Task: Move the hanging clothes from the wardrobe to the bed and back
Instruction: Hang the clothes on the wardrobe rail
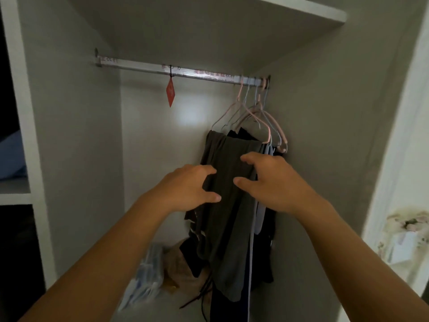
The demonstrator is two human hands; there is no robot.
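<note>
I have both arms stretched into the wardrobe [76, 140]. My left hand [188, 187] is spread in front of the clothes [228, 205], its fingers [209, 169] loosely bent and apart, the thumb lower down; it grips nothing, though whether the fingertips brush the cloth I cannot tell. My right hand [274, 180] is just beside it, a little higher, also spread with its fingers [249, 158] gently curved toward the same dark grey garment and nothing pinched in them. A gap of cloth shows between the two hands.

The clothes hang at the right end of the rail [185, 72], bunched close to the right wall. The front piece is dark grey and folded over a hanger; behind it I see darker pieces and a pale bluish strip. Several thin hangers [260, 117], pink and light blue, are hooked side by side on the rail. Further left on the rail a red tag [170, 91] dangles from a string, well apart from the hangers.

On the wardrobe floor below the clothes lie a clear plastic bag [148, 270] with something blue in it, a brownish bundle [178, 268] and some dark cloth with cords trailing. A shelf [301, 10] spans the top above the rail.
</note>
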